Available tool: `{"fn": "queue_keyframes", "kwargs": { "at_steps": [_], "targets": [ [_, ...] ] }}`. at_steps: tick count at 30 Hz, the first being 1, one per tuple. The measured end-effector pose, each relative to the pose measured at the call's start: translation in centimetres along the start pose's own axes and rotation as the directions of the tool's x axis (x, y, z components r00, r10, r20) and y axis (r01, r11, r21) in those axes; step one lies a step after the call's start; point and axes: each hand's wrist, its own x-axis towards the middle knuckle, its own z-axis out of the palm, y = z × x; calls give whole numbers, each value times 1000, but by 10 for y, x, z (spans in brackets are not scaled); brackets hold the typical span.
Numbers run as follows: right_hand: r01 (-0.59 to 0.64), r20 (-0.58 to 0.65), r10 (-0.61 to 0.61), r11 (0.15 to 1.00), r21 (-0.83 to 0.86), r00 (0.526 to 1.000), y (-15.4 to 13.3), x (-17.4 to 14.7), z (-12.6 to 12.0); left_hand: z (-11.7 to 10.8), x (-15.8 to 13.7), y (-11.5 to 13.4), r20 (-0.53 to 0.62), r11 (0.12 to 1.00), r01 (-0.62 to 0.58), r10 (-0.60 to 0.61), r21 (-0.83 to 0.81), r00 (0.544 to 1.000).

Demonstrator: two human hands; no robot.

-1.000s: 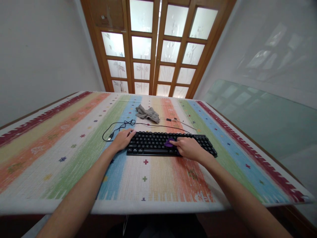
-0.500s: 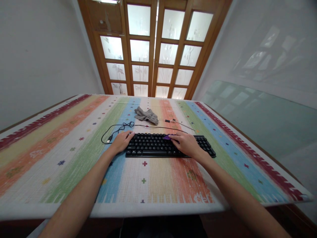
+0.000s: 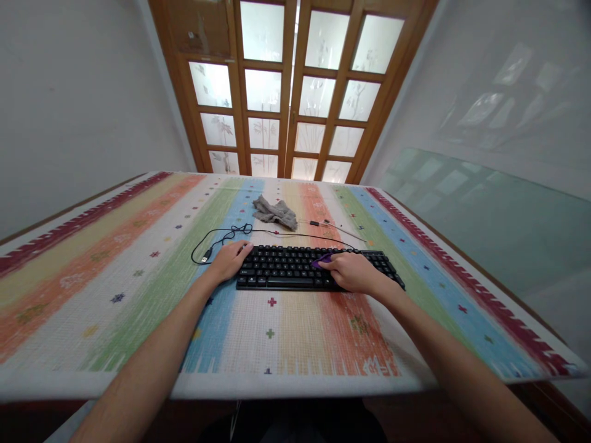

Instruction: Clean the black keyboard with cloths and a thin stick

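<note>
A black keyboard (image 3: 286, 282) lies flat on the striped tablecloth in front of me. At its left end, my left hand (image 3: 229, 259) grips the edge, thumb near the upper left keys. My right hand (image 3: 353, 271) is closed over the right half of the keys. Between its thumb and fingers is a small purple piece (image 3: 321, 261), soft or thin in look, pressed to the keys; its exact kind I cannot make out. The keyboard's black cable (image 3: 305, 234) runs behind it to a USB plug (image 3: 204, 259) beside my left hand.
A crumpled grey cloth (image 3: 275, 213) lies behind the keyboard. To its right are a small black object (image 3: 314, 223) and a thin pale stick (image 3: 351, 233). Glazed wooden doors (image 3: 289, 92) stand beyond the table; a pale glass panel (image 3: 480, 209) is at the right.
My right hand has shifted slightly right and toward me over the keys, taking the purple piece with it. My left hand stays at the keyboard's left end. The view has tilted slightly.
</note>
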Motion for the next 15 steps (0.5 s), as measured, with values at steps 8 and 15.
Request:
{"fn": "queue_keyframes", "kwargs": {
  "at_steps": [8,15],
  "targets": [
    [-11,-18,10,999,-45,1000,16,-5,11,-1,-1,2,-3,1000,-12,12,-11,1000],
    [-26,25,28,997,-68,999,16,-11,5,-2,-1,4,2,1000,2,-2,-4,1000]
  ]
}}
